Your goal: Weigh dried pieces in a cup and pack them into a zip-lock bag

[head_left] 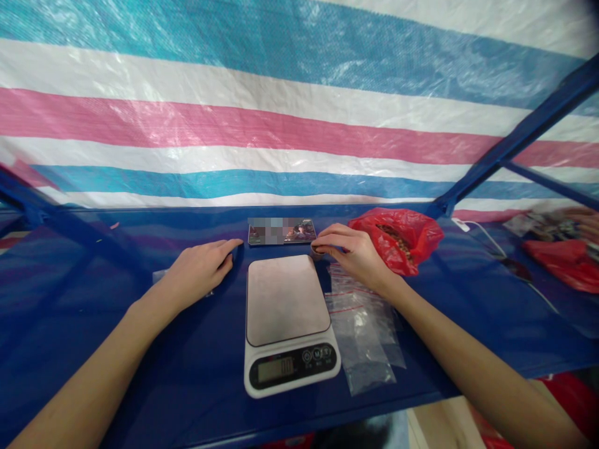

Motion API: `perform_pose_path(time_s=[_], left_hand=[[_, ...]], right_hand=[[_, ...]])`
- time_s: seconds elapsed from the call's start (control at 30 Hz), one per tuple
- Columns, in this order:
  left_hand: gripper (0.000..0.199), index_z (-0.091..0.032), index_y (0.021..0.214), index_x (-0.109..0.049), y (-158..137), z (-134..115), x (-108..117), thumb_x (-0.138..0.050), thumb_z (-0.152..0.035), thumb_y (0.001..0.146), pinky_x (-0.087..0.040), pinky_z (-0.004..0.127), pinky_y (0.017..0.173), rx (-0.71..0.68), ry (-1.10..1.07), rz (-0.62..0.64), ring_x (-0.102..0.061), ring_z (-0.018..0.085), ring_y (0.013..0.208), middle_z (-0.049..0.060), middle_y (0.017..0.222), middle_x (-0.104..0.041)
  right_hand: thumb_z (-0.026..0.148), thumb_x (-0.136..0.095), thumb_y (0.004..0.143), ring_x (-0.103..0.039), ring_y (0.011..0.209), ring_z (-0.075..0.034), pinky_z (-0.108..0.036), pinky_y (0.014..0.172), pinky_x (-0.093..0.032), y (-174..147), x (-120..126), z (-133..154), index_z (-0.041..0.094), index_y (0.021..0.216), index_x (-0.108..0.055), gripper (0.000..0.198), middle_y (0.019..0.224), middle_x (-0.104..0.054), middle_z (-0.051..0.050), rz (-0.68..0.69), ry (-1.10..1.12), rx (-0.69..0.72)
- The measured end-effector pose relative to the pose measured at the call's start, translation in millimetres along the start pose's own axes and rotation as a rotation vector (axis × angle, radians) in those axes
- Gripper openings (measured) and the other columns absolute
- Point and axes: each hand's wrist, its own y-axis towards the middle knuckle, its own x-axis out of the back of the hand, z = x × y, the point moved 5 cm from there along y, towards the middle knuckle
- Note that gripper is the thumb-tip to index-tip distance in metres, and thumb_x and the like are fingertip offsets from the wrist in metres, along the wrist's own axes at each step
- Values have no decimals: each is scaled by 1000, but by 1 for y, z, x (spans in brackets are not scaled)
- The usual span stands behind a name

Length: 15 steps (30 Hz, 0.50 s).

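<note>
My right hand (352,251) pinches a small round cup (317,254) with something brown in it, just behind the scale's right corner. My left hand (199,269) rests on the blue surface, index finger stretched out and nothing in its grasp. Its fingertip ends just left of a phone (299,232) with a lit screen, leaning at the back. Between my arms lies a white kitchen scale (287,302) with a bare metal plate; its display seems to read 0.0. Clear zip bags (369,333) lie to the scale's right, partly under my right forearm. A red plastic bag (423,234) with brown bits stands open beyond my right hand.
Another clear bag (159,274) is partly hidden by my left wrist. A white cable (486,234) runs over the shelf at right. Farther right are a second red bag (559,262) and another person's hand (590,224). Blue metal posts (524,134) and a striped sheet (281,125) bound the shelf.
</note>
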Motion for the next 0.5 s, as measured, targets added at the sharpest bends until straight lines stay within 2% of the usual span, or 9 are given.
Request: perform_pose_path(time_s=[0.23,0.37,0.5], left_hand=[[57,-19,156,-58,1,0,-1,-31,-33,107,-57,48,107,-5,7,19,-71,34,130,12,150,-70],[57,-20,156,-58,1,0,-1,-31,-33,107,-58,45,106,-6,14,14,-72,33,129,12,149,-71],[57,-21,156,-57,1,-1,0,-31,-34,107,-57,43,107,3,27,24,-72,32,129,11,150,-70]], right_hand=[[14,-70,101,-76,94,-21,-34,85,-65,-2,2,1,24,108,-82,17,102,-80,-5,10,42,-28],[14,-75,97,-75,97,-21,-35,85,-64,-1,10,0,26,114,-81,21,108,-78,-6,-108,35,-95],[16,-82,92,-73,88,-21,-34,75,-62,-2,15,-8,24,106,-81,16,101,-76,-5,-214,59,-222]])
